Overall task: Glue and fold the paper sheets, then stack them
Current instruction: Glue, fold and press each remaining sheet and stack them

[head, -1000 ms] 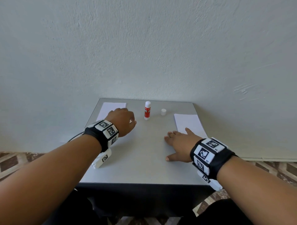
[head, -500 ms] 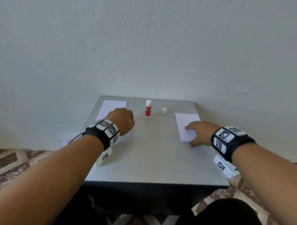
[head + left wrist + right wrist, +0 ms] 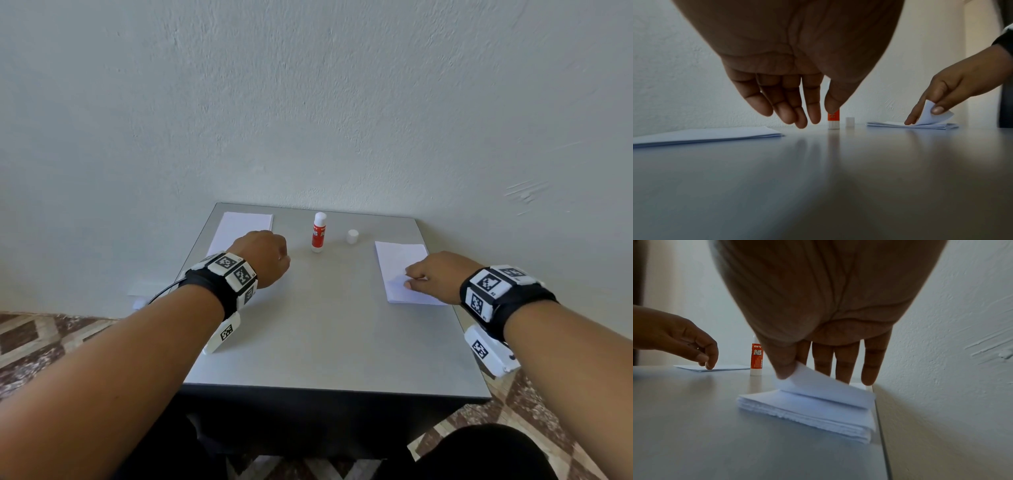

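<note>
Sheets (image 3: 807, 408) lie stacked at the table's (image 3: 308, 342) right edge; right hand (image 3: 435, 274) pinches the top sheet's (image 3: 824, 387) corner. Left hand (image 3: 263, 257) hangs relaxed, holding nothing. Tube (image 3: 756, 360) reads "GLUE STICK".

Two stacks of white paper lay on the grey table (image 3: 308, 342): one stack (image 3: 239, 228) at the far left corner, the other stack (image 3: 399, 270) along the right edge; how many sheets each held could not be counted. One glue stick (image 3: 319, 232) stood upright near the far edge, with one loose white cap (image 3: 352, 236) just beside it. Two hands were over the table, one left hand (image 3: 262, 257) and one right hand (image 3: 433, 275).
</note>
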